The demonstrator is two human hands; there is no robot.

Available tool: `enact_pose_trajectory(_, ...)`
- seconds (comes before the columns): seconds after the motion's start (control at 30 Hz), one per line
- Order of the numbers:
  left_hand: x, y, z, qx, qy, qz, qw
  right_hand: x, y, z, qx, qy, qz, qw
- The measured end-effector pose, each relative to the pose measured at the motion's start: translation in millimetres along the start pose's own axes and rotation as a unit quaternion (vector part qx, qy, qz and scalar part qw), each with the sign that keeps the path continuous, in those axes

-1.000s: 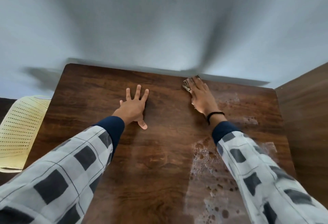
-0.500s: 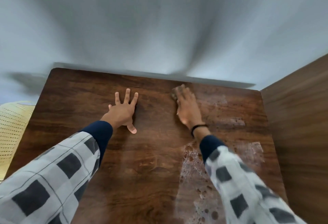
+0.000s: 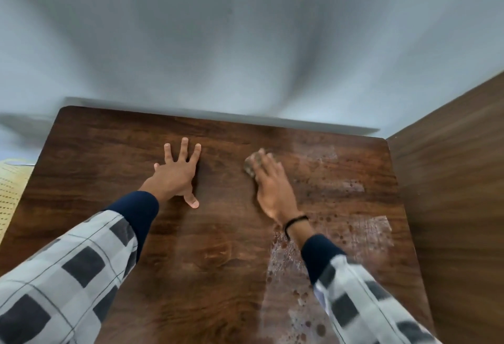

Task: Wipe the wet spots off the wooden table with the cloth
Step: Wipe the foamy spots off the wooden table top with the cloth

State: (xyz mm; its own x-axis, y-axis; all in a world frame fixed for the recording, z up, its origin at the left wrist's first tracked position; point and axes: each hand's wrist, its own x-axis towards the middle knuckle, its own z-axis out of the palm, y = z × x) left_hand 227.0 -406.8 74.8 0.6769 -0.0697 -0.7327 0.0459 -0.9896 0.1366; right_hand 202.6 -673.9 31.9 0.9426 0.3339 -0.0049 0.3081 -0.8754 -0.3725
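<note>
Pale grey wall [image 3: 245, 43] behind; below it, dark wooden table [image 3: 218, 275], with a brown wooden panel [image 3: 450, 193] hard along the right edge. Across the right half of the tabletop, wet spots [image 3: 283, 267]: a foamy streak from the near edge up to the wrist, plus smears and droplets nearer the panel. Dry-looking wood on the left half.

Right hand [image 3: 272, 188]: laid flat over the cloth [image 3: 252, 163], fingers straight, pressing down rather than clutching, nothing pinched. Cloth: a small brownish wad on the far part of the table, right of centre, showing only past the fingertips and mostly hidden under the hand. Left hand [image 3: 176, 174]: splayed wide, empty, braced on bare wood just left of centre, well apart from the cloth.

Probably mid-stroke along the far band, with most of the wet not yet wiped.

Possible trouble from here:
Sliding off the cloth, given only a flat press and no grip; likely on a fast pull across slick wood.
Smearing instead of drying, given so small a wad against so much foam; once soaked, merely spreads it.
Dragging the checked sleeve [image 3: 362, 297] through the streak directly beneath the forearm.
Missing the patches beside the panel.
Pushing water onto the dry left half, toward the bracing palm, and losing that support.
</note>
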Motion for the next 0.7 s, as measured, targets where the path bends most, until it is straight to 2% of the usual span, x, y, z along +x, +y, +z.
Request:
enact_pose_trajectory(0.07, 1, 1, 0, 0.001, -0.004, -0.002, 1.000, -19, 4, 1, -0.016, -0.030, -0.072, 0.997)
enact_pose_trajectory(0.13, 2, 0, -1, -0.001, -0.006, 0.002, 1.000, 1, 20, -9, -0.038, -0.045, -0.078, 0.995)
enact_pose_trajectory(0.23, -4, -1, -4, -0.002, -0.011, 0.000, 1.000, 51, 34, -28, -0.035, -0.050, 0.023, 0.998)
enact_pose_trajectory(0.33, -8, 1, -6, -0.005, -0.010, -0.004, 1.000, 54, 26, -25, -0.012, -0.009, 0.098, 0.995)
enact_pose_trajectory(0.4, -5, 1, -4, -0.003, -0.006, -0.001, 1.000, 19, 12, -12, 0.000, 0.007, 0.060, 0.998)
enact_pose_trajectory(0.47, -1, 0, -1, 0.001, -0.005, 0.001, 1.000, -25, 4, -1, -0.001, 0.004, -0.017, 1.000)
enact_pose_trajectory(0.57, 0, -1, 0, -0.003, -0.006, -0.010, 1.000, -20, 30, -13, -0.027, -0.057, -0.116, 0.991)
enact_pose_trajectory(0.63, -1, -2, -1, -0.002, -0.008, -0.002, 1.000, 17, 46, -29, -0.062, -0.082, -0.110, 0.989)
enact_pose_trajectory(0.7, -5, -3, 0, 0.000, -0.003, 0.006, 1.000, 50, 52, -43, -0.057, -0.093, -0.027, 0.994)
